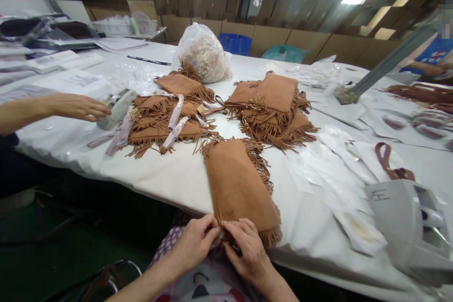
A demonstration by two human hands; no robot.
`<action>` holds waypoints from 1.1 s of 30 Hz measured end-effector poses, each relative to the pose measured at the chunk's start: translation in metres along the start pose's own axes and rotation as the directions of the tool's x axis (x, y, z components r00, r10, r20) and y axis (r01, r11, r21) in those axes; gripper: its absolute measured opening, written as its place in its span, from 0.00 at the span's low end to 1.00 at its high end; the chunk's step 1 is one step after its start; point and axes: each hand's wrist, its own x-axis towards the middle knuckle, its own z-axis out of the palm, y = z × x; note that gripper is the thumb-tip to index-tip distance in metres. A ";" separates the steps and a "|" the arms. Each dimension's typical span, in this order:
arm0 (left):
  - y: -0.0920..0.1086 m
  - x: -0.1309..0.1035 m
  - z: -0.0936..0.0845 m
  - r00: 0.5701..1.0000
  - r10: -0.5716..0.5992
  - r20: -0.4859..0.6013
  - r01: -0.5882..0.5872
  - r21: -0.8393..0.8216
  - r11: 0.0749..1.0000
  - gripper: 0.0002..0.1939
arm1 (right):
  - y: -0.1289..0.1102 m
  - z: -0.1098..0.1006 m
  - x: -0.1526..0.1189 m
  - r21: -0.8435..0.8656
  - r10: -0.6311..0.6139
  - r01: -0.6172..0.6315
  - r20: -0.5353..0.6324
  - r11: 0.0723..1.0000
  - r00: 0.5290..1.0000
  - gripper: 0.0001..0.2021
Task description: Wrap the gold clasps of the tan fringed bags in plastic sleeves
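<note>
pinching fringed pouch (240, 181) by its corner, fingers of left hand (198, 240) and right hand (249, 252) closed, piled pouches (276, 94) beyond, dispenser (396, 222) rightward

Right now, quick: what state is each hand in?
Left hand: fingers pinched shut by the fringed pouch's near corner; anything pinched is unclear.
Right hand: fingers bent at that corner; grip can't be told.
</note>
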 end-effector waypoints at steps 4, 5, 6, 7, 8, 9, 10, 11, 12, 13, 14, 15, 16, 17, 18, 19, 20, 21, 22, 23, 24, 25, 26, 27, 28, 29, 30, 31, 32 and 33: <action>-0.021 0.011 0.004 0.989 -0.134 -0.060 0.116 -0.232 0.966 0.09 | -0.008 -0.008 -0.001 0.040 0.004 -0.003 -0.023 0.999 1.000 0.23; -0.027 0.013 0.004 0.985 -0.162 -0.059 0.140 -0.280 0.950 0.09 | -0.013 -0.010 -0.003 0.053 0.010 -0.007 -0.057 0.999 0.998 0.23; -0.032 0.014 0.002 0.983 -0.179 -0.049 0.156 -0.307 0.939 0.10 | -0.020 -0.011 -0.007 0.072 0.027 -0.020 -0.108 0.997 0.994 0.21; -0.036 0.015 0.000 0.982 -0.188 -0.033 0.168 -0.321 0.932 0.11 | -0.028 -0.011 -0.012 0.101 0.070 -0.054 -0.157 0.993 0.985 0.18; -0.039 0.016 -0.002 0.980 -0.196 -0.013 0.181 -0.330 0.926 0.11 | -0.036 -0.009 -0.018 0.146 0.153 -0.127 -0.181 0.981 0.972 0.13; -0.040 0.015 -0.003 0.979 -0.204 0.009 0.195 -0.338 0.921 0.12 | -0.043 -0.005 -0.024 0.213 0.279 -0.243 -0.160 0.946 0.947 0.09; -0.041 0.015 -0.004 0.977 -0.210 0.025 0.206 -0.347 0.915 0.13 | -0.050 0.002 -0.028 0.298 0.433 -0.392 -0.088 0.871 0.897 0.07; -0.041 0.014 -0.005 0.976 -0.215 0.037 0.214 -0.358 0.909 0.13 | -0.055 0.011 -0.032 0.387 0.585 -0.549 0.030 0.741 0.811 0.08; -0.039 0.013 -0.005 0.974 -0.220 0.046 0.221 -0.370 0.902 0.14 | -0.058 0.020 -0.034 0.464 0.699 -0.681 0.169 0.566 0.695 0.12; -0.037 0.012 -0.005 0.973 -0.224 0.059 0.229 -0.374 0.899 0.13 | -0.059 0.030 -0.035 0.525 0.762 -0.764 0.295 0.374 0.576 0.17; -0.034 0.010 -0.005 0.973 -0.220 0.066 0.228 -0.364 0.903 0.13 | -0.059 0.040 -0.034 0.576 0.788 -0.794 0.390 0.195 0.477 0.23; -0.030 0.009 -0.005 0.977 -0.204 0.060 0.212 -0.331 0.919 0.12 | -0.058 0.047 -0.032 0.622 0.793 -0.782 0.453 0.048 0.408 0.28; -0.025 0.007 -0.005 0.984 -0.173 0.041 0.178 -0.269 0.947 0.11 | -0.056 0.052 -0.030 0.657 0.791 -0.752 0.490 -0.058 0.367 0.30; -0.019 0.006 -0.005 0.992 -0.125 0.014 0.126 -0.181 0.975 0.10 | -0.055 0.054 -0.027 0.682 0.785 -0.721 0.511 -0.124 0.349 0.30; -0.013 0.005 -0.005 0.998 -0.065 -0.020 0.064 -0.079 0.995 0.09 | -0.054 0.055 -0.024 0.699 0.776 -0.698 0.524 -0.157 0.351 0.29; -0.008 0.004 -0.005 0.999 -0.003 -0.050 0.004 0.018 1.000 0.08 | -0.054 0.053 -0.021 0.710 0.761 -0.684 0.536 -0.171 0.366 0.28; -0.004 0.004 -0.005 0.997 0.041 -0.068 -0.035 0.090 0.995 0.08 | -0.055 0.051 -0.019 0.717 0.744 -0.674 0.545 -0.175 0.386 0.27; 0.000 0.005 -0.005 0.996 0.055 -0.075 -0.045 0.125 0.991 0.08 | -0.056 0.048 -0.017 0.725 0.732 -0.665 0.550 -0.181 0.401 0.27; 0.002 0.006 -0.005 0.996 0.039 -0.076 -0.030 0.122 0.992 0.07 | -0.057 0.046 -0.016 0.735 0.728 -0.649 0.553 -0.197 0.406 0.27; 0.003 0.008 -0.004 0.998 0.001 -0.069 0.005 0.092 0.996 0.07 | -0.059 0.044 -0.014 0.748 0.732 -0.623 0.554 -0.229 0.397 0.27; 0.004 0.010 -0.004 0.997 -0.043 -0.057 0.046 0.050 0.998 0.07 | -0.061 0.044 -0.013 0.762 0.743 -0.587 0.555 -0.273 0.375 0.26; 0.004 0.012 -0.003 0.996 -0.079 -0.043 0.079 0.010 0.997 0.07 | -0.063 0.044 -0.010 0.774 0.753 -0.545 0.559 -0.323 0.348 0.26; 0.005 0.014 -0.003 0.995 -0.096 -0.034 0.095 -0.017 0.995 0.07 | -0.064 0.045 -0.008 0.785 0.762 -0.497 0.562 -0.370 0.321 0.25; 0.005 0.015 -0.003 0.995 -0.095 -0.028 0.094 -0.026 0.995 0.07 | -0.065 0.046 -0.005 0.796 0.770 -0.447 0.563 -0.408 0.299 0.24; 0.006 0.015 -0.004 0.997 -0.078 -0.023 0.078 -0.018 0.997 0.07 | -0.066 0.047 -0.002 0.807 0.779 -0.396 0.561 -0.438 0.281 0.22; 0.006 0.014 -0.006 0.998 -0.057 -0.021 0.057 0.003 0.998 0.07 | -0.067 0.048 0.001 0.815 0.785 -0.351 0.559 -0.461 0.266 0.21; 0.006 0.013 -0.008 0.999 -0.041 -0.021 0.041 0.034 0.999 0.09 | -0.067 0.049 0.004 0.820 0.790 -0.314 0.558 -0.478 0.254 0.20; 0.006 0.011 -0.012 0.999 -0.036 -0.021 0.037 0.069 0.997 0.11 | -0.067 0.050 0.006 0.821 0.791 -0.288 0.560 -0.492 0.245 0.19; 0.004 0.008 -0.015 0.999 -0.041 -0.019 0.043 0.105 0.994 0.13 | -0.067 0.050 0.007 0.820 0.790 -0.275 0.565 -0.503 0.238 0.18; 0.002 0.005 -0.019 0.998 -0.056 -0.010 0.057 0.133 0.990 0.15 | -0.067 0.051 0.007 0.816 0.787 -0.271 0.570 -0.510 0.236 0.17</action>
